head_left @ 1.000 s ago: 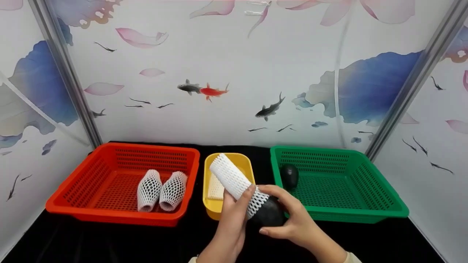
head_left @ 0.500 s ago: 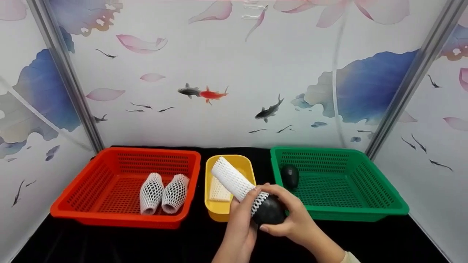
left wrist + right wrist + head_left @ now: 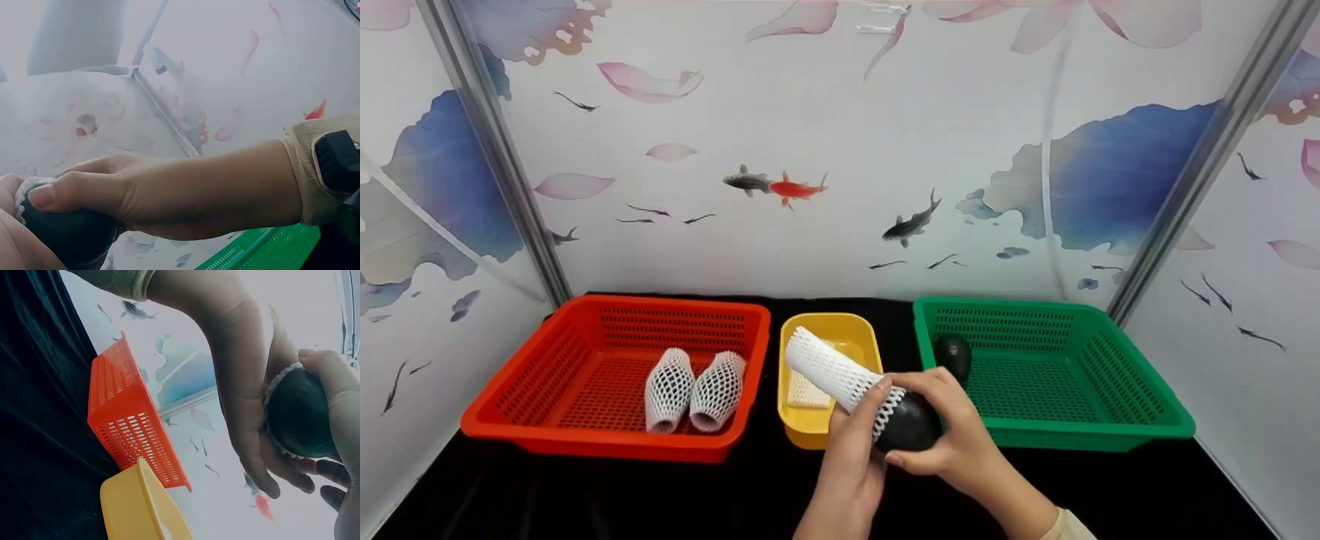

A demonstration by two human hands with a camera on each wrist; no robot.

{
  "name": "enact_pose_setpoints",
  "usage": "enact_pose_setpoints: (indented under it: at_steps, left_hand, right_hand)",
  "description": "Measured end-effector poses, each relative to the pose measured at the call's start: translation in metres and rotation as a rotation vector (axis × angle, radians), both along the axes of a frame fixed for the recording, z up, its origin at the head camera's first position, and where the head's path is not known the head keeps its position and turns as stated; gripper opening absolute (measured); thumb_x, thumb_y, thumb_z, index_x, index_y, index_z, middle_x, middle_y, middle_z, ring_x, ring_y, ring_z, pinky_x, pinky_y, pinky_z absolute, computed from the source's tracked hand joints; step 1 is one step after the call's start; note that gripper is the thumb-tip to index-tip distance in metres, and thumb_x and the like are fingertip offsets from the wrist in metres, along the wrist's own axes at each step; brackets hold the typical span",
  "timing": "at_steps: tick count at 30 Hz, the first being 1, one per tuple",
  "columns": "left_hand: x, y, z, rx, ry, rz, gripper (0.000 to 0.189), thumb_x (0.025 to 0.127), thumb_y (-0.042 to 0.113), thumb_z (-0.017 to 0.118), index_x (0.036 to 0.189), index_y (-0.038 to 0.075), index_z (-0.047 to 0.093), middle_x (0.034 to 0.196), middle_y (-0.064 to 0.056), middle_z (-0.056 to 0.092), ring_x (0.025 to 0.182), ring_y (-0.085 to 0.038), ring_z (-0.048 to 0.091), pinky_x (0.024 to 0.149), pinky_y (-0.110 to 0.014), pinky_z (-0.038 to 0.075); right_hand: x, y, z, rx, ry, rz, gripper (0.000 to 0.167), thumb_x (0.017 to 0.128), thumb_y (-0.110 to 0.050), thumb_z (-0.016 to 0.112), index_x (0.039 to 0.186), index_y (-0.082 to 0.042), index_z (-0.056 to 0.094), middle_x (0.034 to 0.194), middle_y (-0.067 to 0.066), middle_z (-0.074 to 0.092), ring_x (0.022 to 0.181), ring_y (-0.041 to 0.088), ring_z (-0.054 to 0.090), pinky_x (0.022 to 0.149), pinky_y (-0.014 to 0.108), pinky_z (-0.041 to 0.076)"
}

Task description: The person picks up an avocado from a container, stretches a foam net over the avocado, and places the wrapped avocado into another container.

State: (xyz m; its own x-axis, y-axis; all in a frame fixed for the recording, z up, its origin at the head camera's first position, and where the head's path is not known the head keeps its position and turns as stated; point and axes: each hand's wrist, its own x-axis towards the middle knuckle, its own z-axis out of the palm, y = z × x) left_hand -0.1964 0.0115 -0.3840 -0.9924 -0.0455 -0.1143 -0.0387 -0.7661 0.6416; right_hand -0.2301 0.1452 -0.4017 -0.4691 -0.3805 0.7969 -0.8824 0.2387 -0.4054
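Note:
In the head view my left hand [image 3: 851,442] grips a white foam net sleeve [image 3: 832,369], thumb on top near its lower end. That end fits around one end of a dark avocado [image 3: 911,426], whose rounded other end is bare; the rest of the sleeve slants up to the left. My right hand [image 3: 956,424] holds the bare end, fingers over the top and thumb below. The left wrist view has the right thumb pressed on the avocado [image 3: 79,233]. In the right wrist view the sleeve's scalloped edge rings the avocado [image 3: 301,417].
A red basket [image 3: 510,420] at left holds two net-wrapped pieces [image 3: 669,391]. Behind the hands, a yellow bin [image 3: 799,427] contains flat foam sleeves [image 3: 808,393]. The green basket [image 3: 1080,435] at right has another avocado [image 3: 954,358] inside. Black cloth [image 3: 660,499] covers the table.
My left hand has shifted slightly right along the sleeve, closer to the right hand. The sleeve's free end sits a little lower. My right fingers have moved a little on the avocado.

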Motion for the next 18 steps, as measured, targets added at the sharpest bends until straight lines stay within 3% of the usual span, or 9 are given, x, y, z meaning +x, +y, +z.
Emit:
enact_pose_setpoints:
  at_steps: [6, 12, 18]
  left_hand:
    - [-0.0045, -0.0001, -0.0002, 0.041, -0.033, 0.002, 0.063, 0.088, 0.015, 0.07, 0.139, 0.001, 0.036, 0.128, -0.014, 0.049, 0.108, -0.021, 0.055, 0.095, -0.032, 0.046]
    - [-0.0043, 0.0008, -0.0025, 0.088, -0.037, -0.005, 0.057, 0.09, 0.015, 0.069, 0.137, 0.001, 0.039, 0.127, -0.015, 0.049, 0.105, -0.02, 0.058, 0.094, -0.033, 0.048]
    - [-0.004, 0.0023, -0.0052, 0.076, -0.054, -0.005, 0.062, 0.089, 0.021, 0.07, 0.139, 0.003, 0.037, 0.128, -0.014, 0.049, 0.105, -0.02, 0.059, 0.094, -0.034, 0.048]
  right_hand:
    - [-0.0094, 0.0003, -0.0092, -0.01, -0.011, -0.053, 0.072, 0.061, -0.033, 0.09, 0.125, -0.011, 0.063, 0.113, 0.005, 0.06, 0.103, 0.02, 0.048, 0.086, 0.026, 0.043]
    - [-0.0078, -0.0023, -0.008, -0.022, -0.035, -0.076, 0.067, 0.066, -0.039, 0.088, 0.124, -0.017, 0.065, 0.112, 0.0, 0.061, 0.104, 0.021, 0.047, 0.086, 0.03, 0.042]
    - [-0.006, -0.0066, -0.0104, -0.047, -0.061, -0.088, 0.064, 0.068, -0.041, 0.088, 0.123, -0.019, 0.065, 0.113, 0.0, 0.059, 0.105, 0.021, 0.048, 0.086, 0.03, 0.043]
